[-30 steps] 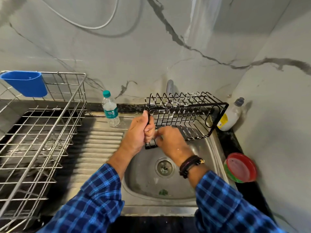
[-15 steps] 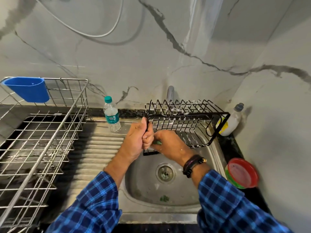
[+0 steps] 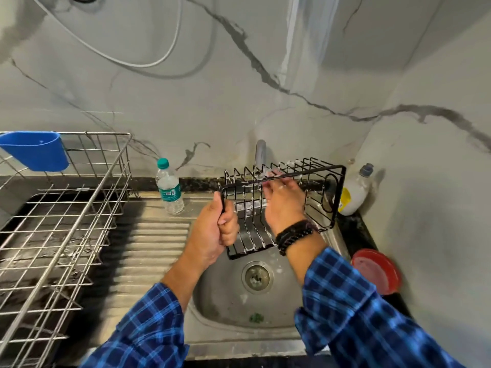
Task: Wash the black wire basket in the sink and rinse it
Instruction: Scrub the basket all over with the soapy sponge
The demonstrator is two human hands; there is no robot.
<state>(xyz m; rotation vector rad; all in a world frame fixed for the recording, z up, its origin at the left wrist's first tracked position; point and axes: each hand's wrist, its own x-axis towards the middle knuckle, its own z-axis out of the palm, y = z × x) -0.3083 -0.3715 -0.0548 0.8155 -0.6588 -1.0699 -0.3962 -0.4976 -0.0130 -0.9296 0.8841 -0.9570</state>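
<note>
Blue plaid sleeves (image 3: 148,328): both forearms come up from the bottom of my feed, out over the sink (image 3: 220,301).
Sink: steel basin with the drain (image 3: 257,276) in the middle and a little green bit (image 3: 255,317) near the front wall.
Left hand (image 3: 212,229): fist wrapped tight round the left end wire of the black wire basket (image 3: 255,235).
Right hand (image 3: 283,205): dark beaded wristband (image 3: 295,235) on the wrist, back of the hand toward me, fingers up at the basket's top front rim. It's too blurry for me to say if they pinch the wire or only touch it.
Basket: held over the basin, clear of the bottom and tilted, with white suds on the slats.
Tap (image 3: 260,152): right behind the basket's back wall.
Left side: ribbed drainboard (image 3: 156,243) with a teal-capped water bottle (image 3: 170,187) standing at its back edge. Past that is a big steel wire rack (image 3: 66,208) with a blue cup (image 3: 36,151) hung on its far rim.
Right side: red-lidded tub (image 3: 377,270) on the dark counter, white soap bottle (image 3: 356,192) in the corner.
</note>
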